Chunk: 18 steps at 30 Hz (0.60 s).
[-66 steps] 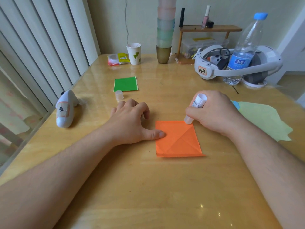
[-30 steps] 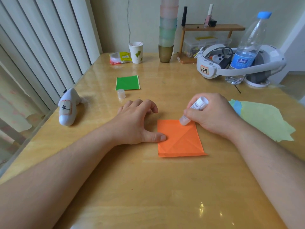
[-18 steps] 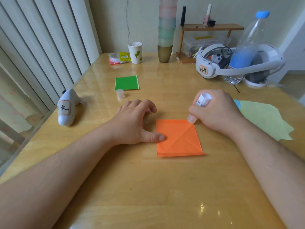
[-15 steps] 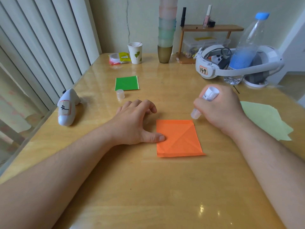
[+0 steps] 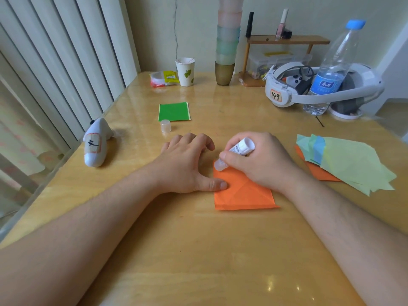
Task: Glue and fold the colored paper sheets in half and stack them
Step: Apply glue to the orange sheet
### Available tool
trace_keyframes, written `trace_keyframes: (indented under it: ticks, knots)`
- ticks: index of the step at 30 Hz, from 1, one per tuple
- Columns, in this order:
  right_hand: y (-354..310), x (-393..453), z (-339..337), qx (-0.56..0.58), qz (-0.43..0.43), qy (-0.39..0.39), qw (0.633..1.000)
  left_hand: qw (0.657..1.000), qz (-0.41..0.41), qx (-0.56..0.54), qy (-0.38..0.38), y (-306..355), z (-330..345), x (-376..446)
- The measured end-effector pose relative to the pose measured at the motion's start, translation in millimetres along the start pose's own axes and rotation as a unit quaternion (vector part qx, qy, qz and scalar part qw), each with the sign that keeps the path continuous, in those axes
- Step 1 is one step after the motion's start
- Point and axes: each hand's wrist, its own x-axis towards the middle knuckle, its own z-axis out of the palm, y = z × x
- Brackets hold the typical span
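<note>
An orange paper sheet (image 5: 242,191) is lying flat near the middle of the wooden table (image 5: 198,250), creased along its diagonals and not yet folded in half. The right hand (image 5: 260,162) is wrapping its fingers around a glue stick (image 5: 236,151), tilting it so the tip is touching the sheet's far left corner, while the left hand (image 5: 187,164) is resting beside the sheet with relaxed fingers, its thumb pressing down on the left edge to steady it. Judging by this, gluing is under way on this sheet, with the fold and the stacking to come. Further out to the right, a loose pile of unfolded sheets (image 5: 348,164), pale green, blue and orange, is waiting, so most of the work appears to be left. Farther back, one green folded sheet (image 5: 174,111) is lying by itself, seemingly the only finished piece, with the glue cap (image 5: 165,126) standing just in front of it.
</note>
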Motion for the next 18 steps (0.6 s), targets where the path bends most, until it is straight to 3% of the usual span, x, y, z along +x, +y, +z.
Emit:
trace_keyframes:
  ticks: [18]
  knots:
    - [2, -6, -45, -0.077, 0.074, -0.013, 0.994, 1.0, 0.013, -0.009, -0.002, -3, -2, -3]
